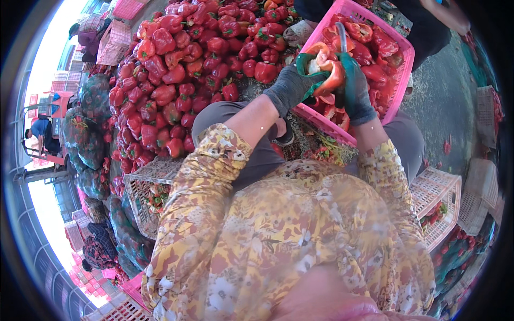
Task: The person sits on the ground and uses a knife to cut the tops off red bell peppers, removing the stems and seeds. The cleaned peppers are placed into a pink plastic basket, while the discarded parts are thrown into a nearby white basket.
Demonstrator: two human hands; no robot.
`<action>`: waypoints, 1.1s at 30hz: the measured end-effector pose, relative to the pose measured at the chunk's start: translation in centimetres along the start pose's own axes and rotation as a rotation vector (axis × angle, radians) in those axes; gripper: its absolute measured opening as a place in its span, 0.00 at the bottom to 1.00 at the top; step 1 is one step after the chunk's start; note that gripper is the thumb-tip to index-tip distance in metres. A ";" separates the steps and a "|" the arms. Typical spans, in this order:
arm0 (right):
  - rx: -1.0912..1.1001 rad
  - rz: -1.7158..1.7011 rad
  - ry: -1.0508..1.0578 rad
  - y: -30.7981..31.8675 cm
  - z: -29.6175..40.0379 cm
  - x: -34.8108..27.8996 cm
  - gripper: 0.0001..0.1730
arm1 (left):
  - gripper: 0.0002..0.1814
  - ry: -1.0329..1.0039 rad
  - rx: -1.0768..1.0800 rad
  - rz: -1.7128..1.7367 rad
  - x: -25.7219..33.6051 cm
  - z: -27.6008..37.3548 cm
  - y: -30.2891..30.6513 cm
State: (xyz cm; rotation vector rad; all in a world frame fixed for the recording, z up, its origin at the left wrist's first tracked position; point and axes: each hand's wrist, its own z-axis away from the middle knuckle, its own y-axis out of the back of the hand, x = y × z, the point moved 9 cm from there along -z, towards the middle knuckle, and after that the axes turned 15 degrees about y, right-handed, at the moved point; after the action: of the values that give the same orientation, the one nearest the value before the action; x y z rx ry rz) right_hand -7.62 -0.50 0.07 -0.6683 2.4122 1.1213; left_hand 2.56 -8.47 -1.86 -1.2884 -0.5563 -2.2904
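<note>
Both my hands wear grey gloves with green-coated palms and fingers. My left hand (297,84) grips a cut-open red bell pepper (331,74), its pale inside showing. My right hand (355,90) is closed around a knife, with its curved metal blade (342,35) pointing away from me beside the pepper. Most of the handle is hidden by the glove. Both hands are above the near left part of a pink plastic crate (403,86), which holds many cut red pepper pieces (375,44).
A large heap of whole red bell peppers (160,92) lies to the left. Lattice crates (148,200) (437,188) with pepper scraps stand at both my sides. Green net sacks (86,136), other people (98,246) and a forklift (56,128) are farther left. Another person's arm (447,14) shows beyond the pink crate.
</note>
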 end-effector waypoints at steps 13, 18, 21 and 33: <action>0.249 -0.713 -0.683 -4.1 2.4 2.5 0.15 | 0.30 0.111 -0.210 0.410 -3.2 -0.2 -1.6; -0.141 -0.412 -0.130 -5.5 3.5 5.8 0.08 | 0.20 0.187 -0.522 0.352 -1.3 4.2 -5.7; -0.030 -0.055 -0.052 -2.3 3.6 7.3 0.06 | 0.19 0.131 -0.563 0.418 0.9 4.5 -3.9; -0.214 0.758 -0.379 9.0 -8.0 19.0 0.23 | 0.18 0.206 1.115 0.151 -17.8 30.9 33.8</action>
State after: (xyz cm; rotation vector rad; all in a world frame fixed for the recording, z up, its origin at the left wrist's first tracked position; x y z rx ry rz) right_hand -29.31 -6.57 0.09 0.4352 2.2523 1.6203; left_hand 50.97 -15.85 1.83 -0.4974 -1.3275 -1.4932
